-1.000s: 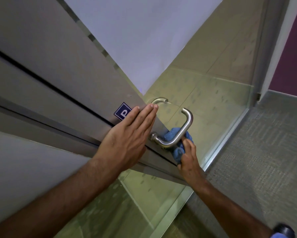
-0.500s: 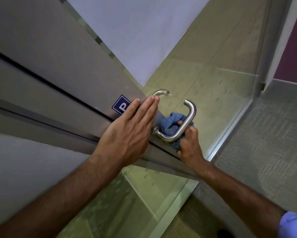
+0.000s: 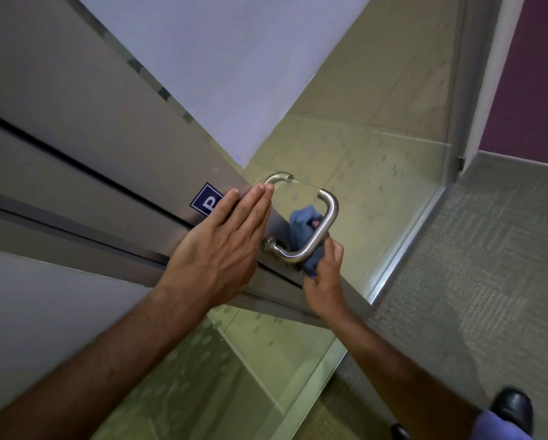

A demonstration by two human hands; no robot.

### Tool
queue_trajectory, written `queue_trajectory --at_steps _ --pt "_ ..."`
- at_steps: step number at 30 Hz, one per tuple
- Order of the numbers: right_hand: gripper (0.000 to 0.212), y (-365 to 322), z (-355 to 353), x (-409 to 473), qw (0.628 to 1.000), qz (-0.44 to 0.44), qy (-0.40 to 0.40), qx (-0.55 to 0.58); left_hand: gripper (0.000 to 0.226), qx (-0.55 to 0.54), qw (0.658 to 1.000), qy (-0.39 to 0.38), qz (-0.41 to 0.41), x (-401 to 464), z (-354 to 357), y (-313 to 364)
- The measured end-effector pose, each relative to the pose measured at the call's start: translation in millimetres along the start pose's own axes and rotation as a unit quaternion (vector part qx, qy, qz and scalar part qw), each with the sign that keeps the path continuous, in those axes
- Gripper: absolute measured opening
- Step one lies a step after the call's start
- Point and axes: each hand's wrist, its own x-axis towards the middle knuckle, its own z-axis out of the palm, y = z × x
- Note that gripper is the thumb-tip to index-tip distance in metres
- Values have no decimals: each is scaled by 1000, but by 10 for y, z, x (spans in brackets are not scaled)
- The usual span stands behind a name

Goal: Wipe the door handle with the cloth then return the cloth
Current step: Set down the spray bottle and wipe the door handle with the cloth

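The door handle (image 3: pixel 313 236) is a brushed-metal U-shaped pull fixed to the metal rail (image 3: pixel 285 223) of a glass door (image 3: pixel 377 160). Its long bar runs diagonally from the near mount at lower left, just beside the left hand, up and to the right to a rounded bend, where a short leg turns back toward the door. A second, matching handle (image 3: pixel 277 177) shows through the glass on the far side.

The left hand (image 3: pixel 221 246) lies flat on the rail, fingers straight and together pointing up and right, its grip fully open and holding nothing; the fingertips partly cover a blue sign (image 3: pixel 206 203) with a white letter.

The right hand (image 3: pixel 325 277) reaches in from below the handle, its grip closed around a bunched blue cloth (image 3: pixel 302 228). The cloth is pressed against the inner side of the bar, filling the space between bar and rail, with a fold hanging below the bar by the fingers.

A black shoe (image 3: pixel 512 406) stands on the grey carpet (image 3: pixel 488 265) at lower right.
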Motion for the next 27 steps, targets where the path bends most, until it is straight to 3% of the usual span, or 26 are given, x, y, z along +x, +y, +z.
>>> queue_trajectory --at_steps 3,6,9,12,16,19,21,23,25,27 --pt "61 82 159 -157 993 -87 25 -81 85 7 1000 13 -4 -23 17 12" --pt "50 297 203 -206 988 -90 43 -120 86 16 1000 16 -4 -2 33 -8" --pt "72 340 204 -259 983 -106 54 -138 89 28 1000 6 -2 2 57 -19" --pt "104 389 164 -302 993 11 36 -116 90 17 1000 -8 -5 -1 32 1" --pt "76 490 -70 -537 983 168 32 -68 87 -1 1000 -26 -10 -17 -54 14" --pt "66 254 -346 -568 976 177 125 18 85 -24 998 -33 -39 -35 -170 -21" --pt "65 -16 -508 -419 970 133 196 63 84 -31 997 -39 -60 -93 -256 -113" --pt "73 -320 -648 -169 975 62 203 58 84 -20 996 -35 -74 -152 -333 -249" --pt "79 -635 -724 177 990 -20 140 10 84 -8 996 -33 -87 -214 -413 -393" --pt "78 -866 -723 483 994 -67 28 -86 87 -1 995 -35 -97 -256 -475 -497"
